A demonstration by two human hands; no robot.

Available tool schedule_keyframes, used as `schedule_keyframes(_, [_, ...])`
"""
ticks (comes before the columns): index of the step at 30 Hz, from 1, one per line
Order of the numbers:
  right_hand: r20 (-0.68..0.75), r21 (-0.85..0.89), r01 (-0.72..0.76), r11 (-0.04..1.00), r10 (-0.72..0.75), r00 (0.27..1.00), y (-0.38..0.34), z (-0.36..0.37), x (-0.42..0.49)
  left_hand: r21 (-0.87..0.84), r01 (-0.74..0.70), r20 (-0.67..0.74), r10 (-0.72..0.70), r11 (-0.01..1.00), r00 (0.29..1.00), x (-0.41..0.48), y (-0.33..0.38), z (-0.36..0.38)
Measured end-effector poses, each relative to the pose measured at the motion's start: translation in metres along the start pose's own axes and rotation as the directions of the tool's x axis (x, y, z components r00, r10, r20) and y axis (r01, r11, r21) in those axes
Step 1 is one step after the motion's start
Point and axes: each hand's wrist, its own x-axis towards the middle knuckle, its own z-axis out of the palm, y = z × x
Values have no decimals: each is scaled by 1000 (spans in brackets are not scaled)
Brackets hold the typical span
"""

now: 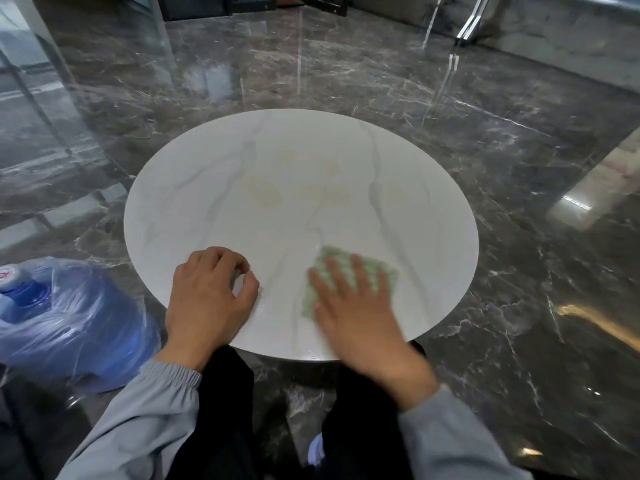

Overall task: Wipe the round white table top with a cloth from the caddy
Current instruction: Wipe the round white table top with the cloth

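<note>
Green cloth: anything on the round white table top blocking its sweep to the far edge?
Nothing visible. The right hand presses the green checked cloth near the front edge; the round white table top beyond it holds only faint yellowish stains. The left hand rests to its left, apart.

We take this for an office lobby: polished dark marble floor, glass partitions upper left (water-cooler bottle lower left).

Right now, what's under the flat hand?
A green cloth, pressed on the table by the right hand. Its middle and the tabletop beneath are covered, so unseen.
</note>
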Motion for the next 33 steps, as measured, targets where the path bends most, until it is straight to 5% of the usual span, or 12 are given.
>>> schedule_keyframes(3, [63,59,177,982,-181,982,-47,3,-18,0,-9,0,9,1000,1000,0,-1,-1])
schedule_keyframes(6, [30,93,158,983,-161,986,-12,-7,-15,-9,-12,-11,12,1000,1000,-1,-1,-1])
schedule_keyframes(9, [21,45,-84,995,83,996,71,-12,-2,-17,-5,-8,5,1000,1000,0,-1,0])
schedule_keyframes(12, [105,92,-379,921,370,923,150,-23,13,-5,7,-3,-7,1000,1000,-1,1,-1])
schedule_keyframes(15, [180,68,-460,886,442,879,147,-24,25,9,7,-4,-7,1000,1000,0,1,0])
schedule_keyframes(18, [29,-7,-189,982,189,981,63,-2,16,7,11,-1,-11,1000,1000,0,1,0])
schedule_keyframes(21, [-45,41,106,994,-104,994,-27,12,-18,0,22,16,-22,1000,1000,0,0,0])
schedule_keyframes(25, [-7,101,201,974,-201,980,-23,0,-27,-12,-8,7,8,1000,1000,-1,-2,0])
schedule_keyframes(29, [-20,34,-93,995,93,995,87,-8,-5,-15,5,14,-5,1000,1000,0,-2,0])
schedule_keyframes(33, [128,117,-444,888,430,894,161,-25,10,0,36,46,-36,999,998,1,1,-2])
